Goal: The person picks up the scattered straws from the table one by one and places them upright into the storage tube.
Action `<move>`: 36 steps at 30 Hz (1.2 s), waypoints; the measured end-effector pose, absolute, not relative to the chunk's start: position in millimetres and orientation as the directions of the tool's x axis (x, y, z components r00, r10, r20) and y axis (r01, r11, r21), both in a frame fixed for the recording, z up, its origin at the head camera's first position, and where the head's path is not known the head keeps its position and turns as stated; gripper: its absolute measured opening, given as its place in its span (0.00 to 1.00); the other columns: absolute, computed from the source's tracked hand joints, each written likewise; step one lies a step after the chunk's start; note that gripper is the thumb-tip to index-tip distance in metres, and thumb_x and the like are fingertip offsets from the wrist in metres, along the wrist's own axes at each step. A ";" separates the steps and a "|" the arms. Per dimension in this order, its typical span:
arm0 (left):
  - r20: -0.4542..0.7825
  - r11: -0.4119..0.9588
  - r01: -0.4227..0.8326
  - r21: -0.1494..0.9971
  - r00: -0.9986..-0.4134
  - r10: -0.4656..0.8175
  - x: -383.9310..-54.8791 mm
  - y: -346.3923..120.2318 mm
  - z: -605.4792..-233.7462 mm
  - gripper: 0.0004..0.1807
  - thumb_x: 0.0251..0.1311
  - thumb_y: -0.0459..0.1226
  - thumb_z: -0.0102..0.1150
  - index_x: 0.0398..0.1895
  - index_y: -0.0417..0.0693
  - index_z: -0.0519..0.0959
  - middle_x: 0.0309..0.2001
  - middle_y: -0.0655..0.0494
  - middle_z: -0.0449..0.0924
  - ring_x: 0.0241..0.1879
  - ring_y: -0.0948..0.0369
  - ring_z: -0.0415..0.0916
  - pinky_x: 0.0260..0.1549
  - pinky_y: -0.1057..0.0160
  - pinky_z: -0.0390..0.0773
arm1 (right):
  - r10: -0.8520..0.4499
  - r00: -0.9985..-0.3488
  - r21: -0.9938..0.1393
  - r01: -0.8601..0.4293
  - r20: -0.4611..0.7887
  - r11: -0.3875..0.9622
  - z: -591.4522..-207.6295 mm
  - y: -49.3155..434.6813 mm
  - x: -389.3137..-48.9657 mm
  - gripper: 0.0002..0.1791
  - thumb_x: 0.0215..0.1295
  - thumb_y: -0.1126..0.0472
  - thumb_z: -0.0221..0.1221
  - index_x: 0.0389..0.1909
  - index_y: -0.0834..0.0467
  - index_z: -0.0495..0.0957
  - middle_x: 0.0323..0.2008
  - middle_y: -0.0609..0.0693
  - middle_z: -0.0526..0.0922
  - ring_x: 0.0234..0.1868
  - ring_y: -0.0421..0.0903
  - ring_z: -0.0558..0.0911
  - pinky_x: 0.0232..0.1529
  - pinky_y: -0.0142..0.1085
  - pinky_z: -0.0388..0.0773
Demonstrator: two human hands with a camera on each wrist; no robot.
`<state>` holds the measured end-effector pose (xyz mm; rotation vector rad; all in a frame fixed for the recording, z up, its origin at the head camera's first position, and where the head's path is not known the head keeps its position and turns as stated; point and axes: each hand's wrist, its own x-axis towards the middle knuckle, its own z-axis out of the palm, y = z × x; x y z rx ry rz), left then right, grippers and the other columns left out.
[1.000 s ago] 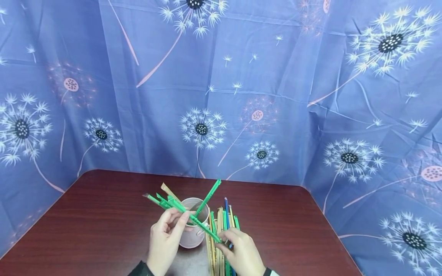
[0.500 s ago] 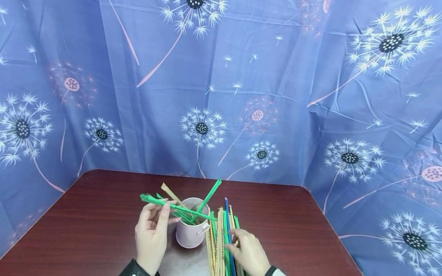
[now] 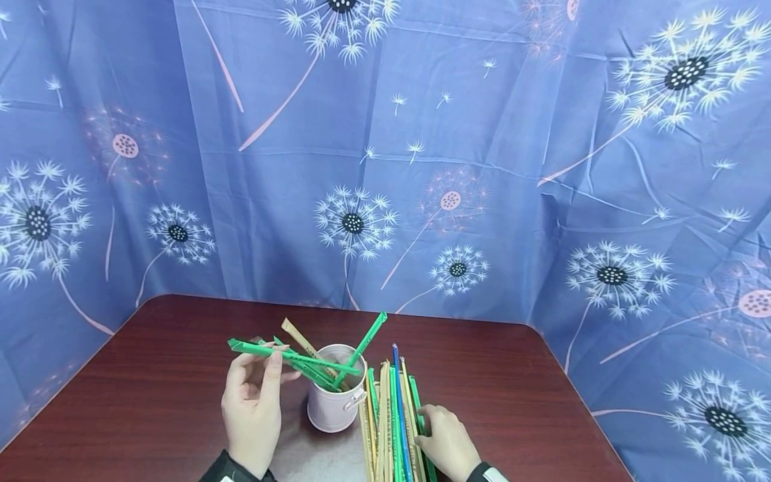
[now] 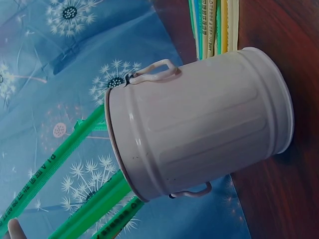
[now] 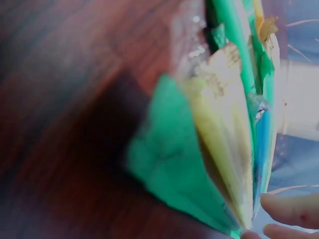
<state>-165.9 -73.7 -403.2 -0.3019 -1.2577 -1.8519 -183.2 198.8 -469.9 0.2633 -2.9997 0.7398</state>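
My left hand (image 3: 254,405) pinches a green paper-wrapped straw (image 3: 310,360) between thumb and fingers, its right end over the mouth of a small pale pink bucket (image 3: 332,410). Inside the bucket lean several green straws (image 3: 369,335) and a tan straw (image 3: 299,338). In the left wrist view, a fingertip (image 4: 16,229) shows against a green straw (image 4: 50,167). My right hand (image 3: 447,438) is at the right side of a row of wrapped straws (image 3: 385,418), its fingertips by the outermost green straw (image 3: 417,395). In the right wrist view, thumb and fingertips show apart beside the straws.
The row holds tan, green, yellow and blue (image 3: 397,402) straws, close to the bucket's right side. A dark red-brown wooden table (image 3: 181,375) bears everything. Behind its far edge hangs a blue dandelion-print curtain (image 3: 289,221).
My left hand has drawn left with the green straw, whose right end now lies over the bucket. The right hand has let go of that straw and moved to the row's right side.
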 end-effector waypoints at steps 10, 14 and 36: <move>0.674 0.060 0.736 0.674 -0.580 -0.456 -167.8 -70.7 -413.9 0.08 0.62 0.19 0.54 0.43 0.20 0.73 0.41 0.61 0.87 0.33 0.66 0.84 0.29 0.72 0.84 | -0.165 -0.985 -0.465 -0.169 0.049 0.869 -475.6 204.4 -184.6 0.20 0.51 0.66 0.70 0.45 0.70 0.82 0.26 0.47 0.74 0.26 0.42 0.70 0.26 0.41 0.74; 0.745 0.239 0.723 0.648 -0.535 -0.399 -170.5 -67.8 -423.9 0.08 0.57 0.18 0.59 0.39 0.28 0.79 0.38 0.53 0.88 0.30 0.67 0.85 0.30 0.75 0.83 | -0.155 -0.988 -0.477 -0.147 0.022 0.866 -475.0 205.0 -185.4 0.19 0.51 0.66 0.69 0.45 0.70 0.82 0.25 0.47 0.75 0.27 0.42 0.72 0.29 0.43 0.78; 0.701 0.504 0.510 0.697 -0.632 -0.329 -175.5 -63.9 -447.2 0.07 0.51 0.32 0.73 0.34 0.48 0.87 0.29 0.63 0.86 0.30 0.70 0.78 0.22 0.74 0.75 | -0.154 -0.987 -0.543 -0.103 -0.049 0.834 -473.7 204.9 -186.1 0.21 0.49 0.71 0.65 0.47 0.73 0.81 0.24 0.48 0.75 0.24 0.43 0.74 0.25 0.41 0.79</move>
